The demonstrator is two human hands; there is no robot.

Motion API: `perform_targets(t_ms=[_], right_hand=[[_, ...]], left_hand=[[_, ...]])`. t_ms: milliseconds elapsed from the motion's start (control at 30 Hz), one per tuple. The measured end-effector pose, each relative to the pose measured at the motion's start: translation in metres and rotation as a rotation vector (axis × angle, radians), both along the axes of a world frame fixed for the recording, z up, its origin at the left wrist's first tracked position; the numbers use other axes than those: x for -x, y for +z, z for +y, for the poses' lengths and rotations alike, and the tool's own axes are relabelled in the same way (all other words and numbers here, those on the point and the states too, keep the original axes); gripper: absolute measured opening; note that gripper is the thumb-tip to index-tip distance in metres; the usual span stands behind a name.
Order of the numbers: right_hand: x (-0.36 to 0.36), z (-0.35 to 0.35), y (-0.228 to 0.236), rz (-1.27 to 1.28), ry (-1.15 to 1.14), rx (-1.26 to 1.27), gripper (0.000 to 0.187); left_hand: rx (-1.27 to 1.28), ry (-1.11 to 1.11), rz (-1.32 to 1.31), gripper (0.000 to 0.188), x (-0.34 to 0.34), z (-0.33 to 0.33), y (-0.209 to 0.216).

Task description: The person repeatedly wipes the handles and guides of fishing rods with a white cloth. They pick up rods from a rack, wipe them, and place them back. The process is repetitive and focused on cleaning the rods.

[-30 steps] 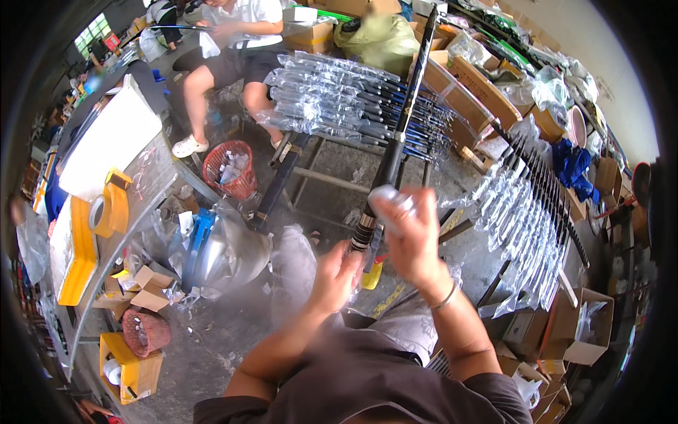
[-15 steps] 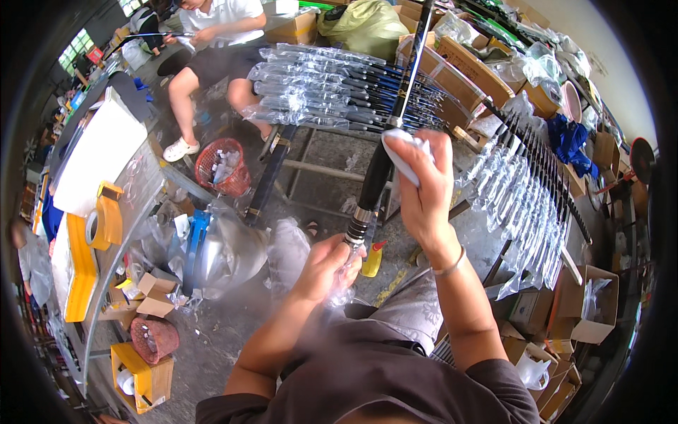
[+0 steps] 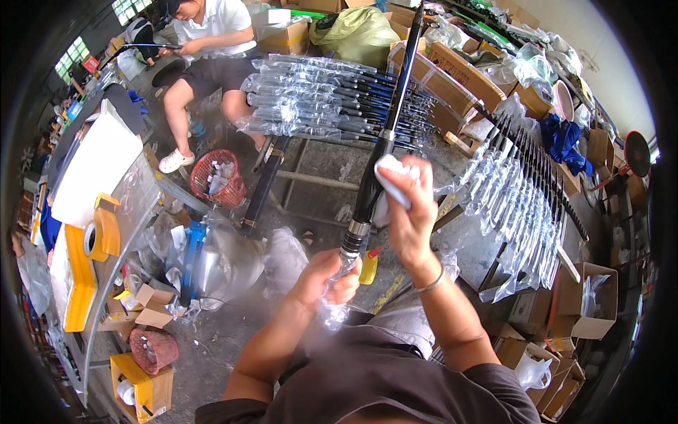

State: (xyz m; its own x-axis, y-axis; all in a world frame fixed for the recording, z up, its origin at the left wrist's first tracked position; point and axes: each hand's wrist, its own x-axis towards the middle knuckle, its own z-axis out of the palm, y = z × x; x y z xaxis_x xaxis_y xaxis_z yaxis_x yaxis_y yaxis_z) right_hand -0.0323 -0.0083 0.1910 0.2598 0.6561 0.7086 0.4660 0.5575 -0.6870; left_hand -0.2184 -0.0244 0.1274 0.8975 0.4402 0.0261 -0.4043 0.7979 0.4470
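Note:
A black fishing rod (image 3: pixel 369 185) slants up and away in front of me, its thick grip toward my body and its thin end running off the top edge. My left hand (image 3: pixel 319 277) is closed round the lower end, just below the silver and black rings. Clear plastic (image 3: pixel 335 314) hangs from under that hand. In my right hand (image 3: pixel 413 225) a folded white cloth (image 3: pixel 395 185) is pinched, lying against the right side of the black grip.
Plastic-wrapped rods (image 3: pixel 296 95) lie on a metal rack ahead, with more wrapped rods (image 3: pixel 512 205) at right. A seated person (image 3: pixel 212 42) holds another rod. A red basket (image 3: pixel 217 180), a yellow bottle (image 3: pixel 369 267), cardboard boxes (image 3: pixel 590 300) and a tape roll (image 3: pixel 92 234) stand around.
My right hand and the cloth have slid down along the grip toward me. The left hand keeps its hold, and the rod has shifted slightly left.

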Motion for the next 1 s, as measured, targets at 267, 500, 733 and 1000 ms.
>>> perform_targets(t_ms=[267, 500, 733, 1000], right_hand=[[-0.015, 0.010, 0.013, 0.191, 0.049, 0.069, 0.030], [0.006, 0.001, -0.025, 0.505, 0.178, 0.088, 0.029], [-0.002, -0.023, -0.023, 0.263, 0.171, 0.180, 0.040], [-0.015, -0.007, -0.011, -0.191, -0.131, 0.089, 0.044]], left_hand=[[0.097, -0.052, -0.105, 0.043, -0.002, 0.001, -0.008], [0.044, 0.006, -0.013, 0.043, -0.006, -0.003, -0.011], [-0.186, 0.282, 0.363, 0.037, -0.008, 0.002, -0.001], [-0.667, 0.520, 0.736, 0.023, -0.026, -0.014, 0.006]])
